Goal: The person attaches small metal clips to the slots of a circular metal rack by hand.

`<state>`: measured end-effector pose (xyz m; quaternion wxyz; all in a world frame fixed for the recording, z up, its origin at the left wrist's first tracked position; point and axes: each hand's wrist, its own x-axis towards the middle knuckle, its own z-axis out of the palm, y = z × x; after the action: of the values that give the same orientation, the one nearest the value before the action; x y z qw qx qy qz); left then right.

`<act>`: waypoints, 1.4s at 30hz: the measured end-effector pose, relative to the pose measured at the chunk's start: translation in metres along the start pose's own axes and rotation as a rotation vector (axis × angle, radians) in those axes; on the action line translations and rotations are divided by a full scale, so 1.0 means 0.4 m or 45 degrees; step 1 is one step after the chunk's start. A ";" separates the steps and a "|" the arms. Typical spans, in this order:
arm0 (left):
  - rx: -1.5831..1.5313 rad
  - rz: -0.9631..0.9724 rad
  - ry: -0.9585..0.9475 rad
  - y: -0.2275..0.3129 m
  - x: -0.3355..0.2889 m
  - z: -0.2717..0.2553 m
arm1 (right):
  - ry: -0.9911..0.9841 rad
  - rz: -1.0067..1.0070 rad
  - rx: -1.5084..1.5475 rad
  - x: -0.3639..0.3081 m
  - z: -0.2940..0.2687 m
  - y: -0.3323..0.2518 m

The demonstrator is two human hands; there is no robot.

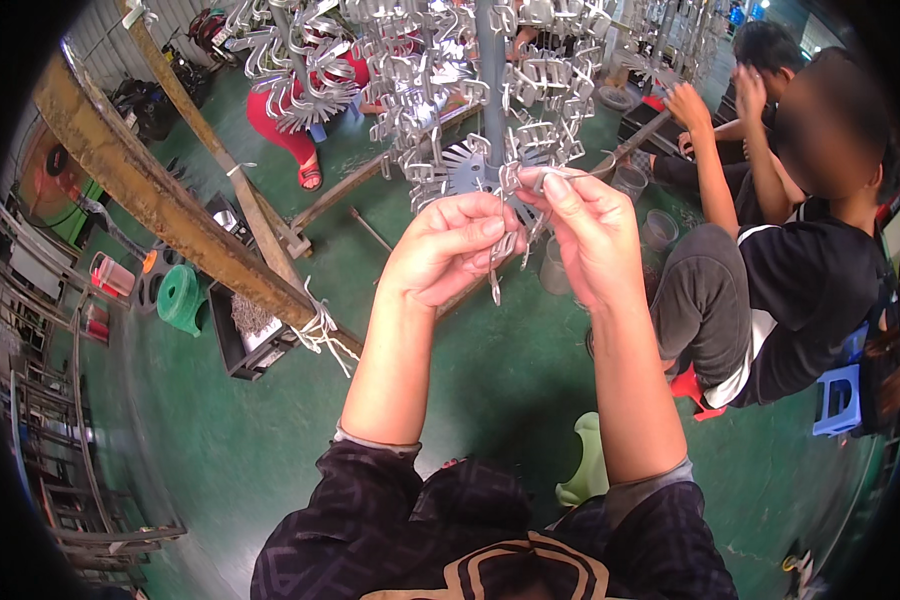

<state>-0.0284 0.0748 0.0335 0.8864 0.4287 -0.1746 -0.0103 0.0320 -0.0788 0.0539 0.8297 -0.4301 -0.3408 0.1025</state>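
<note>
Both of my hands are raised at the lower end of a hanging rack (492,90) loaded with small silvery metal clips. My left hand (445,245) is closed, thumb against fingers, on a short dangling string of metal clips (505,248). Just right of it, my right hand (592,225) pinches a small metal clip (536,182) between thumb and forefinger, close to the rack's bottom. A round, slotted metal plate (467,168) sits behind my fingertips on the central post. My fingers partly cover the pieces they hold.
A rusty beam (160,185) slants across the left. Nearby are a green roll (179,300) and a black crate (255,335). Co-workers sit at right, one in a black shirt (810,290), near a blue stool (837,400). Clear plastic cups (660,230) stand on the floor.
</note>
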 end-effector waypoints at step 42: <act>1.211 0.309 0.514 -0.242 0.002 0.118 | 0.419 0.159 -0.079 -0.076 -0.059 -0.107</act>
<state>-0.0298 -0.0221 -0.0133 0.6049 0.7535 -0.0341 0.2554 0.0195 -0.1343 0.0633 0.8526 -0.4869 -0.1761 0.0715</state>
